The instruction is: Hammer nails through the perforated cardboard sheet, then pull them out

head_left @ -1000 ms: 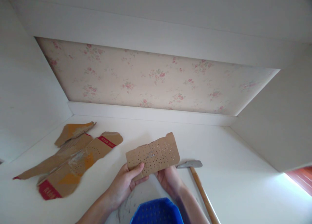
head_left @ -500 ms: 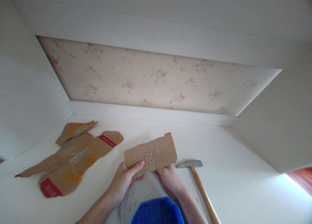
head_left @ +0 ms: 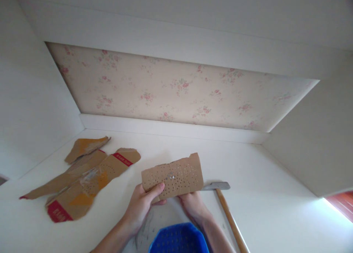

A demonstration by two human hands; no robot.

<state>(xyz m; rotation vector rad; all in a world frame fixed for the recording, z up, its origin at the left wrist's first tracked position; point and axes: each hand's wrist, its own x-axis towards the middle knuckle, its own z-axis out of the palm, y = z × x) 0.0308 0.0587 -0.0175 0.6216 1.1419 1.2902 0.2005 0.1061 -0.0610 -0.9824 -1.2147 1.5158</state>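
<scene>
A piece of brown cardboard (head_left: 182, 176) full of small punched holes is held up above the white surface, tilted a little. My left hand (head_left: 140, 205) grips its lower left part, thumb on the front face and fingers behind. At the lower right edge, my right hand (head_left: 194, 205) reaches under the cardboard; its fingers are mostly hidden behind it, though it appears to support the piece. Below and between my forearms sits a blue plastic basket (head_left: 179, 238) with a perforated bottom, cut off by the frame. A hammer (head_left: 228, 212) with a wooden handle lies right of my right hand.
Torn cardboard pieces (head_left: 82, 183) with red printed bands and orange patches lie on the left of the white surface (head_left: 275, 201). White side walls and a floral-papered back panel (head_left: 179, 87) enclose the space. Dark marks show near the basket.
The cardboard has shifted slightly right and down, with its right end tilting lower. Both hands keep about the same hold. The whole view has moved a little.
</scene>
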